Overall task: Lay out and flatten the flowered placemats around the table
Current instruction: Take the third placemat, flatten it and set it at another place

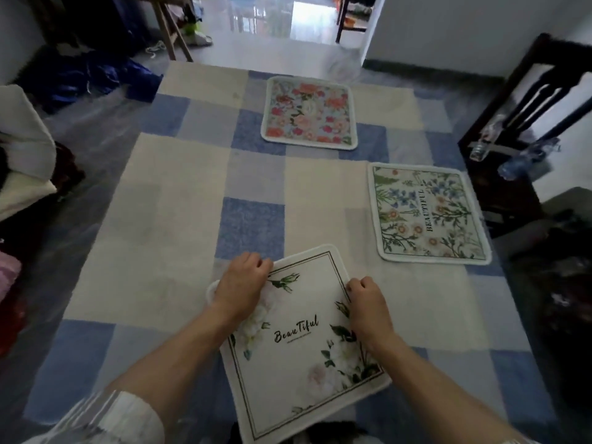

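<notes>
**Both hands grip the skewed white placemat by its side edges**

The left hand (242,277) has its fingers curled tight over the far left edge of the white placemat (298,354). The right hand (368,302) pinches the right edge, knuckles up, fingers folded in. Neither hand lies flat.

The mat is at the near middle of the table (179,203), on a blue and cream checked cloth. It is close to square, and its slightly longer sides run away from the person. It sits askew to the checks, turned so that the word "BeauTiful" climbs toward the right and one rounded corner points to the far right. Its nearest part reaches the bottom of the view, where the table's edge cannot be made out.

Two more mats lie flat and well apart from it. The pink and orange flowered placemat (309,113) is at the far middle, square to the checks. The green-sprigged placemat (429,213) is at the right edge, its lettering "BEAUTIFUL" running from near to far.

A dark chair (528,100) stands beside the table on the right. On its seat are a clear bottle (483,145) and a bluish bottle (525,157) lying over; what is in them cannot be told. A rolled striped sleeve (121,415) covers the left forearm.
</notes>
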A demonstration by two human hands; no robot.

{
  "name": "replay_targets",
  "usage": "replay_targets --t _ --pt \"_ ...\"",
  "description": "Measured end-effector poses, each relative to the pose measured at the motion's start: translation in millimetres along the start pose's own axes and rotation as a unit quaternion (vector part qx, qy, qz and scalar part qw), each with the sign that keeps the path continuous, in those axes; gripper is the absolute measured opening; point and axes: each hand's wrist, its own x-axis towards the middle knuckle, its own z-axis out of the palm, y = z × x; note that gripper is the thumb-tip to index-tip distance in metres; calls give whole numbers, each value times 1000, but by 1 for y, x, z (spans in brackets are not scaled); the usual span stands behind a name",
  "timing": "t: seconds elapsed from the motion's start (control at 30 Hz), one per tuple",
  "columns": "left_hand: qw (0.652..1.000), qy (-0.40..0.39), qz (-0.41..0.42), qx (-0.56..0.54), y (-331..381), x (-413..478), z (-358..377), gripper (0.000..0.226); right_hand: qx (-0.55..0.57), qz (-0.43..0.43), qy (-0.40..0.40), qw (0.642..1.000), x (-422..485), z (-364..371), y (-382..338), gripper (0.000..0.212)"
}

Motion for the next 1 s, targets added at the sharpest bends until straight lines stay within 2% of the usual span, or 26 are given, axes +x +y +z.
replay_targets --t 0.13,0.3,0.43,0.6,0.73,1.0 --pt "998 0 57 17 13 23 6 22 0 68 2 998 -27 3 10 36" --pt "993 -62 50 87 17 18 21 32 -38 50 -18 998 -39 12 9 37" --pt "994 -75 23 80 14 0 27 27 -44 27 -11 999 -37 8 3 27" --pt "995 -71 -7 66 5 -16 23 32 -48 -14 6 999 -31 -6 -11 30" --pt "996 -63 -19 61 4 -31 20 30 -32 -34 27 999 -42 -12 -21 39" --pt "994 -34 -90 56 29 -91 12 23 7 -128 1 992 -72 0 -19 37"
